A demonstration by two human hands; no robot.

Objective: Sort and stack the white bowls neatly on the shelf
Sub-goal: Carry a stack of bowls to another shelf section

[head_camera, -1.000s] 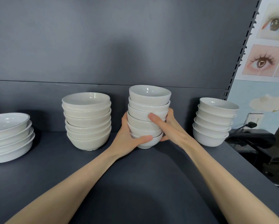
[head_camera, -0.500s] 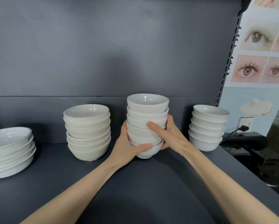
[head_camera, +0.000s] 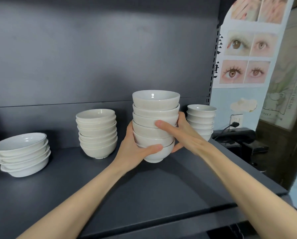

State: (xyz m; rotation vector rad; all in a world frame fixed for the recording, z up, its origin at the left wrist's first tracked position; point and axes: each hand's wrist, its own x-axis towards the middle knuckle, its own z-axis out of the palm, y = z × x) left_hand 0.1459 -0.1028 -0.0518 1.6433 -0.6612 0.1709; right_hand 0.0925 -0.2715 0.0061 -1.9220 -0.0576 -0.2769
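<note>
A tall stack of white bowls (head_camera: 155, 107) is held between both hands, lifted off the dark shelf (head_camera: 153, 190) with a shadow under its foot. My left hand (head_camera: 135, 149) grips its left side, thumb curled across the bottom bowl. My right hand (head_camera: 184, 133) grips the right side, thumb laid across the middle bowls. Three other white stacks stand on the shelf: shallow wide bowls (head_camera: 22, 154) at far left, medium bowls (head_camera: 97, 131) left of centre, small bowls (head_camera: 201, 118) at the right, partly hidden behind my right hand.
The shelf's dark back panel (head_camera: 92, 57) rises behind the stacks. A slotted upright (head_camera: 214, 66) marks the right end. Beyond it are a wall poster of eyes (head_camera: 246, 57), a socket with a plug (head_camera: 235, 124) and a black device (head_camera: 237, 135). The shelf's front edge (head_camera: 161, 223) is near.
The held stack has come up off the shelf and nearer to me. The view has shifted, so the other stacks sit lower and further left in the frame.
</note>
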